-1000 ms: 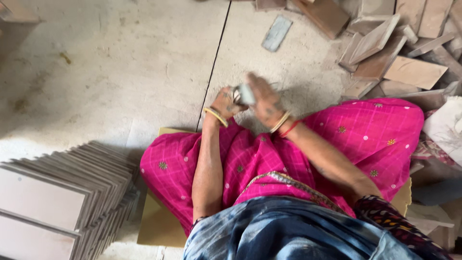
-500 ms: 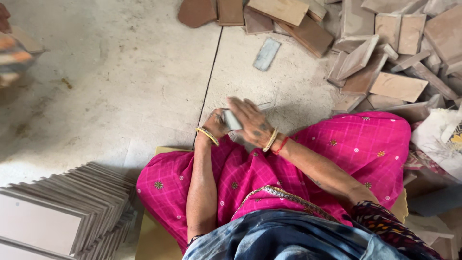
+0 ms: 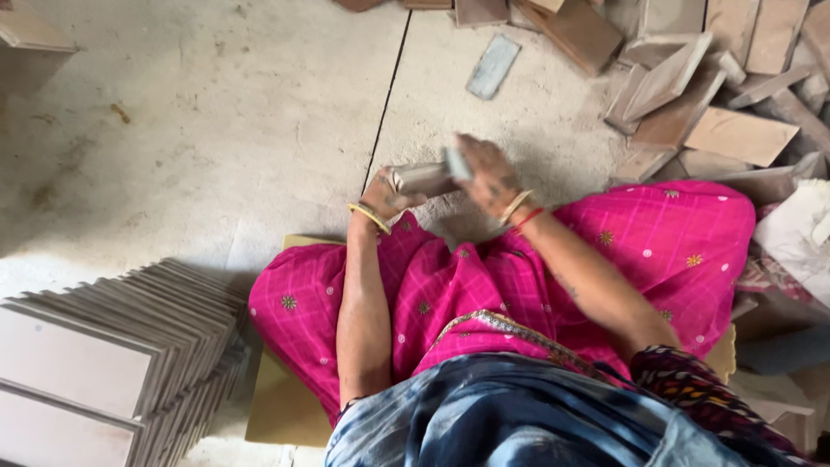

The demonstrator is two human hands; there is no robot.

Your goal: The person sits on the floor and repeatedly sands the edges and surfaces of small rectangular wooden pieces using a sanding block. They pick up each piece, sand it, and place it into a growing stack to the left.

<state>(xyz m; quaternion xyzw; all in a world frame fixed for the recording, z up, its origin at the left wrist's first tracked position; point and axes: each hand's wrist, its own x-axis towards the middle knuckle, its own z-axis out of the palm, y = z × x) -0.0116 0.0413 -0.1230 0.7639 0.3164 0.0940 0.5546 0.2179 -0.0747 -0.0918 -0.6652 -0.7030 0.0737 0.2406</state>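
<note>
A small pale grey rectangular tile piece (image 3: 425, 178) sits between both hands, held out in front of the knees just above the concrete floor (image 3: 216, 130), probably so that it can be worked clear of the lap. It looks flat, matt and dusty, with one long edge turned upward; its far end is blurred. The left hand (image 3: 386, 197) wraps around its near end, fingers curled shut on it, a gold bangle at the wrist. The right hand (image 3: 484, 173) lies over the other end, fingers pressed down on a small bluish-grey flat pad (image 3: 456, 163) against the piece; how tightly it pinches cannot be told. Below lies the bright pink patterned cloth (image 3: 605, 251) over folded legs. A row of grey tiles stacked on edge (image 3: 112, 346) stands at the person's left; a loose heap of brown tile slabs (image 3: 692, 95) lies at the right.
</note>
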